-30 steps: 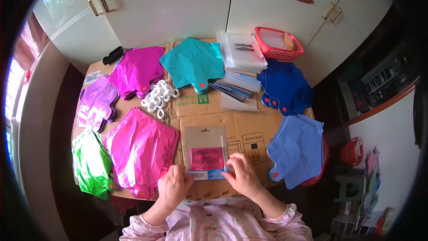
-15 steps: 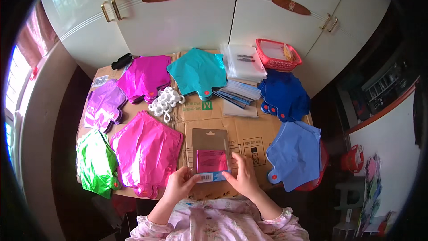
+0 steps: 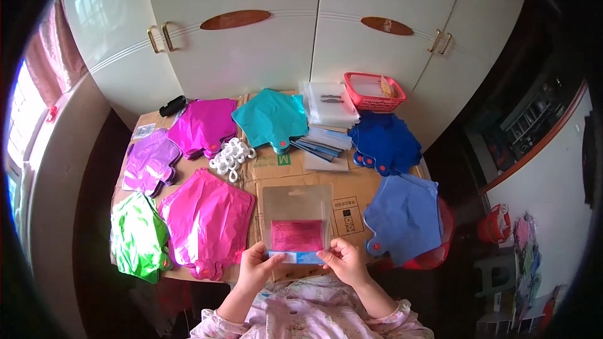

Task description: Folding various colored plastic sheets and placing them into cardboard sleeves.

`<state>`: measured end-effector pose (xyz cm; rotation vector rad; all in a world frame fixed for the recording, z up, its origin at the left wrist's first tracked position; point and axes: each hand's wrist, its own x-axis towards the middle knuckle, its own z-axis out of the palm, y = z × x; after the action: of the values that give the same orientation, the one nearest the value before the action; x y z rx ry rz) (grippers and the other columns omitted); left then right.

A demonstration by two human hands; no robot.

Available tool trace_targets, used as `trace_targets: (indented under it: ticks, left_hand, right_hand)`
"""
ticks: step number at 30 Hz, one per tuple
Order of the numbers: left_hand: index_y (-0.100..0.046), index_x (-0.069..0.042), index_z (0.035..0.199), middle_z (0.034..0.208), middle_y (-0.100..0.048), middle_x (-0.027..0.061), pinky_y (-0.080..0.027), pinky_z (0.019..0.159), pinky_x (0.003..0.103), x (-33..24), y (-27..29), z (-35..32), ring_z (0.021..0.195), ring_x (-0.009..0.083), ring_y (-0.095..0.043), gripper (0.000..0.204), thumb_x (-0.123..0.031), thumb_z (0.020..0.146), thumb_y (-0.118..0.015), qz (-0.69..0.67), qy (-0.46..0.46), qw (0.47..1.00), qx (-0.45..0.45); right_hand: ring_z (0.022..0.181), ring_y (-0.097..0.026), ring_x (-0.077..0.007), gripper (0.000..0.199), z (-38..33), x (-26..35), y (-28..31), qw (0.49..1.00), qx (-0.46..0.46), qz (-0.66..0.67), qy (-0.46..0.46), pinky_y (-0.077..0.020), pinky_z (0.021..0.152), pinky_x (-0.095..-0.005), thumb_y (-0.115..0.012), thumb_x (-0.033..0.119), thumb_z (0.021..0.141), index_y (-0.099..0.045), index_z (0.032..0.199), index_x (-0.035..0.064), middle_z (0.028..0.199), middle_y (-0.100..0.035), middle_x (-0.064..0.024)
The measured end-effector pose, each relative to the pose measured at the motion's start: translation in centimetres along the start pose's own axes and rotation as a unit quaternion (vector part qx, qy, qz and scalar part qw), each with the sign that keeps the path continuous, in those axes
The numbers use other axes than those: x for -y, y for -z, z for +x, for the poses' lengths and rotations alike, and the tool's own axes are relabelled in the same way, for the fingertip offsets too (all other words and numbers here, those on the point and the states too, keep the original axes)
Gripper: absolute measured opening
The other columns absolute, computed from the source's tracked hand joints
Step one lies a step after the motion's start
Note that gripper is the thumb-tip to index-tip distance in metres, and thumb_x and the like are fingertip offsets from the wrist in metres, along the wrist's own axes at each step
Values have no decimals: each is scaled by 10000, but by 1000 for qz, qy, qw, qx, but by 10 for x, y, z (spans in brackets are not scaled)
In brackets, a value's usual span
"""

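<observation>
A clear plastic pouch [image 3: 297, 204] with a hang hole at its top is held upright between both hands at the table's front. Inside its lower part lies a folded pink foil piece [image 3: 298, 236], above a blue and white strip along the bottom. My left hand [image 3: 258, 266] pinches the bottom left corner, thumb on the front. My right hand [image 3: 345, 261] grips the bottom right corner the same way. Left of the hands lies a stack of hot-pink foil balloons [image 3: 210, 220]; to the right, light blue foil balloons [image 3: 405, 220].
Cardboard [image 3: 264, 172] covers the table. Green [image 3: 138, 235], lilac [image 3: 149, 162], magenta [image 3: 202, 125], teal [image 3: 270, 118] and dark blue foil balloons [image 3: 387, 143] ring it. White rings [image 3: 232, 157], paper cards [image 3: 323, 144], clear pouches [image 3: 330, 103] and a red basket [image 3: 375, 102] stand farther back.
Both hands have lifted the pouch slightly and tilted it toward me. My right hand has shifted down to the bottom right corner. The whole view has tipped upward a little.
</observation>
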<state>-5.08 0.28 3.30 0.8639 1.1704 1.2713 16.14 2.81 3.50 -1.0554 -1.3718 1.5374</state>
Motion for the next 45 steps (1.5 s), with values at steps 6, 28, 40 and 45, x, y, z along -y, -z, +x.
trace_targets:
  ticks: [6, 28, 40, 45]
  left_hand:
    - [-529, -69, 664, 586, -464, -51, -231, 418, 220, 7, 0, -5, 473, 37, -352, 237, -86, 869, -646, -163, 73, 982, 63]
    - [-652, 34, 903, 709, -586, 14, -405, 577, 225, -28, 42, -28, 632, 74, -510, 229, -134, 946, -502, 60, 8, 998, -23]
    - [-736, -12, 867, 660, -576, 1, -400, 585, 233, 23, 211, -148, 658, 79, -504, 130, -55, 746, -725, 152, -14, 946, -288]
    - [-717, 10, 896, 678, -648, 21, -446, 555, 241, 136, 294, -145, 584, 83, -549, 169, -131, 813, -675, 195, 63, 860, -467]
  right_hand:
    - [630, -465, -23, 197, -28, 15, 21, 999, 36, -10, 11, -410, 563, -188, -614, 180, 921, -532, 818, 33, 656, -438, 56]
    - [951, -612, -261, 325, -107, -287, 422, 731, -505, -440, -133, -479, 817, -396, -530, 280, 901, -641, 1102, 51, 1088, -649, -147]
    - [906, -563, -234, 221, -50, 35, 200, 675, -627, -302, 243, -460, 787, -345, -496, 148, 920, -597, 1024, -19, 1010, -611, -135]
    - [886, -564, -221, 180, 12, 42, -16, 876, -152, -325, 323, -464, 795, -317, -549, 126, 868, -600, 972, -12, 963, -589, -106]
